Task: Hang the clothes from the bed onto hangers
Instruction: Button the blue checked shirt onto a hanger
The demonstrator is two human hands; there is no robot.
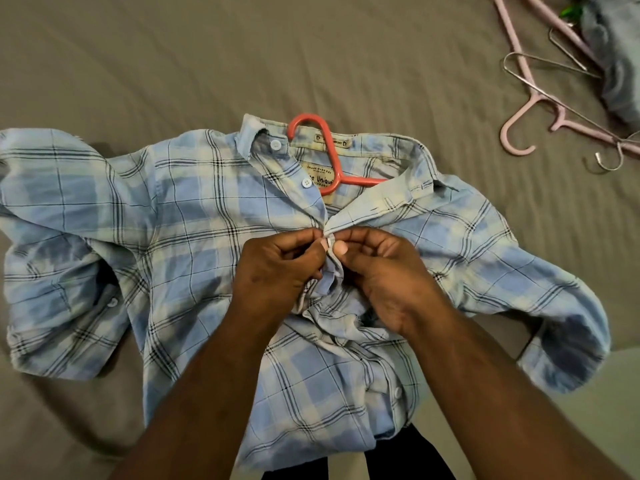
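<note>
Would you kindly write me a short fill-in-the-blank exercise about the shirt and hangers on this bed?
1. The red hanger has its hook poking out of the plaid shirt's ____.
2. The left hand and the right hand pinch the shirt's front edges, so ____ hands are busy.
3. The spare plastic hangers on the bed are ____.
Missing words: collar; both; pink.

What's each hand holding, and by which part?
Both pinch the plaid shirt at its front placket: left hand one edge, right hand the other.
</note>
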